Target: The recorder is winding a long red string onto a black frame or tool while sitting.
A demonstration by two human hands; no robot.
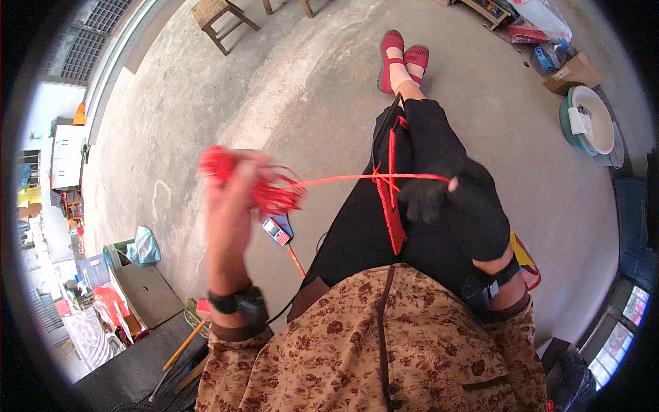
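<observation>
1. While the bare L hand (pixel 239 180) grips a bundle of bright-red, loosely looped cord (pixel 280 196), one thin red strand (pixel 422 176) stretches, nearly straight, across the lap to the black-gloved R hand (pixel 473 206).
2. Finger state: L fingers are closed round the bundle, w/ blur hiding their exact placing; R fingers seem pinched on the strand's end by one bare fingertip, the rest too dark vs. the black trousers (pixel 357 237) to tell.
3. Work in hand: a narrow red strip w/ a ridged edge (pixel 390 220) lies along the lap bet. the hands; the strand crosses it, though whether knotted there is unclear.
4. Technique (judged): hold even tension, pay out from the bundle's outer loops, & pinch close to the strip for control.
5. Obstacles: loose loops hang from the bundle & may tangle; a thin black cable (pixel 280 314) near the L wristband (pixel 240 303) might snag.
6. Surroundings: a small white phone w/ red keys (pixel 276 232) below the L hand; a wooden stool w/ woven seat (pixel 209 12), far L; a round white basin (pixel 604 134) & brown cardboard box (pixel 576 72), far R, all well apart from the work.
</observation>
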